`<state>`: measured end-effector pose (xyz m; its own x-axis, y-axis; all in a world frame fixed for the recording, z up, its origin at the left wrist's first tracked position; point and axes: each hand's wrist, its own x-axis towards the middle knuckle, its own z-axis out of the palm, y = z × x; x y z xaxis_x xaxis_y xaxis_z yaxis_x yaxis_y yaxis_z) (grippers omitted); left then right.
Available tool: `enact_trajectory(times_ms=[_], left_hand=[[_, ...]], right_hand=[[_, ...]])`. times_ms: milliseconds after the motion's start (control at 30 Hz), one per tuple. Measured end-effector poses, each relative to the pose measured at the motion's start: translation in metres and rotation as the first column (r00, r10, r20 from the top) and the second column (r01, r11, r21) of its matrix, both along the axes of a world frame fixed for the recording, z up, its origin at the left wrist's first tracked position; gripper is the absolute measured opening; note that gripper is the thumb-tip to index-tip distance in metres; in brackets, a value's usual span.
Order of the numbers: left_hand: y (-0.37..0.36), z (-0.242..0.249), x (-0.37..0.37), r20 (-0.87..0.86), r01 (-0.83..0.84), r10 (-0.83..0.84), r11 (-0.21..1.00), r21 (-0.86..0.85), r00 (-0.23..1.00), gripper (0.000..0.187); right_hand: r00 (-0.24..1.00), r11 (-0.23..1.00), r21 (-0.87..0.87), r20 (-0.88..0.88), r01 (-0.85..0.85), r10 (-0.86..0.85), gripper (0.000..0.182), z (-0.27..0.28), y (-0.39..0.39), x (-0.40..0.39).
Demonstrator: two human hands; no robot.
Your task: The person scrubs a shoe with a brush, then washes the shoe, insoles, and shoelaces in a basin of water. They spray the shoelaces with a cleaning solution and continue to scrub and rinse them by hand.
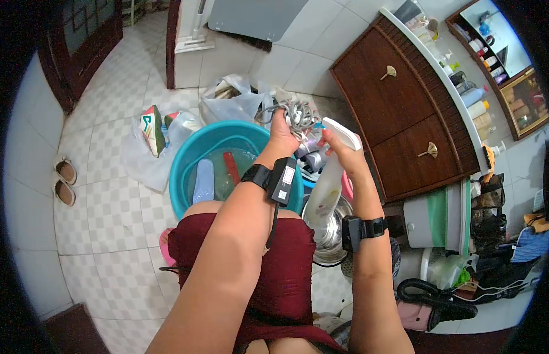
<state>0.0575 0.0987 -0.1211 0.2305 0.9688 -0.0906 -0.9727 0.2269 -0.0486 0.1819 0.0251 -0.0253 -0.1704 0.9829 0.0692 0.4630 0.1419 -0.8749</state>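
My left hand [280,134] is closed around a coiled grey cord [299,115], raised past the far rim of a teal basin [178,168]. Close beside it, my right hand [347,156] grips a smooth, white, elongated object [343,134] with rounded ends; I cannot tell what kind it is. A long translucent whitish piece [323,194] hangs below the right hand, over a shiny metal bowl [334,236]. Water stands in the basin, along with a light blue sole-shaped piece [204,180] and a red strip [231,167].
Plastic bags [236,106] and a green-and-white packet [152,131] lie behind and left of the basin. A brown cabinet [398,112] topped with bottles stands at right. Shoes [65,181] sit by the left wall. A pink hair-dryer-like appliance with a black hose [439,304] lies lower right.
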Motion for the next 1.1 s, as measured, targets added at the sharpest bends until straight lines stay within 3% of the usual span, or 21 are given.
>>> enact_trajectory(times_ms=[167, 267, 367, 567, 700, 833, 1100], left_hand=[[0.011, -0.014, 0.005, -0.049, -0.022, 0.023, 0.999, 0.036, 0.999, 0.036], [0.016, -0.021, 0.007, -0.024, -0.023, 0.024, 0.998, 0.064, 0.999, 0.034], [0.013, -0.017, 0.006, -0.020, -0.015, 0.016, 0.999, 0.051, 1.000, 0.033], [0.008, -0.013, 0.007, -0.056, -0.019, 0.018, 1.000, -0.022, 0.998, 0.030], [0.008, -0.009, 0.003, -0.055, 0.001, -0.002, 1.000, -0.009, 0.999, 0.027], [0.005, -0.010, 0.004, -0.035, -0.031, 0.030, 0.999, -0.022, 0.999, 0.025], [0.004, -0.013, 0.004, -0.069, 0.117, -0.119, 0.993, -0.028, 0.990, 0.027]], right_hand=[[0.994, 0.994, -0.071, 0.058, -0.087, 0.091, 0.031, -0.009, -0.003, -0.008], [0.989, 0.997, -0.075, 0.143, -0.036, 0.047, 0.028, -0.001, -0.010, -0.018], [0.999, 0.999, -0.015, -0.001, -0.046, 0.046, 0.028, -0.014, -0.002, -0.007], [0.992, 0.992, -0.042, 0.036, -0.123, 0.124, 0.034, -0.008, -0.003, -0.017], [0.982, 0.995, -0.085, 0.173, -0.055, 0.069, 0.032, -0.017, -0.005, -0.014], [0.997, 0.998, -0.063, 0.071, 0.022, -0.018, 0.033, -0.017, -0.011, -0.008], [0.997, 0.997, -0.037, 0.030, 0.069, -0.068, 0.036, -0.026, -0.007, 0.013]])
